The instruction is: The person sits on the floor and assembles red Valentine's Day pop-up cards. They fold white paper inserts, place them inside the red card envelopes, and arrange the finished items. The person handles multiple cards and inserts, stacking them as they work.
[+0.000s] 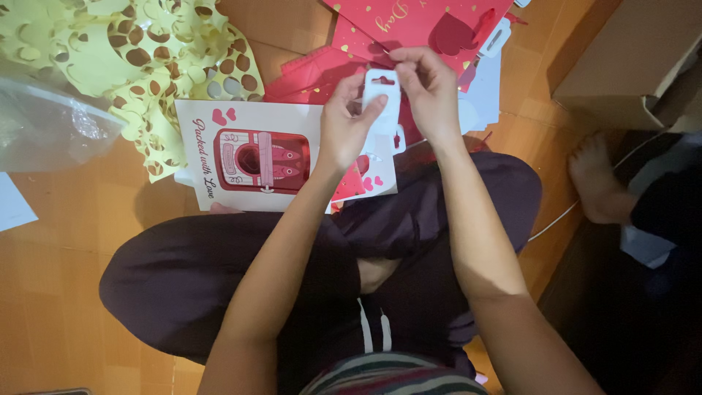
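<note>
Above the crossed legs of a person seated on the wooden floor (58, 292), both hands met near the twelve o'clock part of the view. Left hand (344, 128) had its fingers curled and its thumb pressed against the lower edge of a small white hang tab (384, 99), a rounded plastic strip with a slot near its top. Right hand (431, 88) sat at about two o'clock from the left one, its fingertips pinched on the upper end of the same tab, so the tab stood nearly upright between the two hands and was gripped by both. Just beneath the hands, toward nine o'clock of the left wrist, lay a white greeting card (252, 157) printed with a red tin-shaped picture and small hearts, resting partly on the person's knee and partly on the floor. Beyond the hands, at twelve o'clock, red sheets (409, 22) speckled with gold were spread out, with a dark red paper heart (450, 33) lying on them. At ten o'clock, pale yellow punched-out sheets (146, 51) full of heart-shaped holes were heaped, and a clear plastic bag (44, 121) lay at their nine o'clock side. At two o'clock stood a brown cardboard box (629, 58), and below it, at three o'clock, another person's bare foot (596, 179) rested on the floor.
</note>
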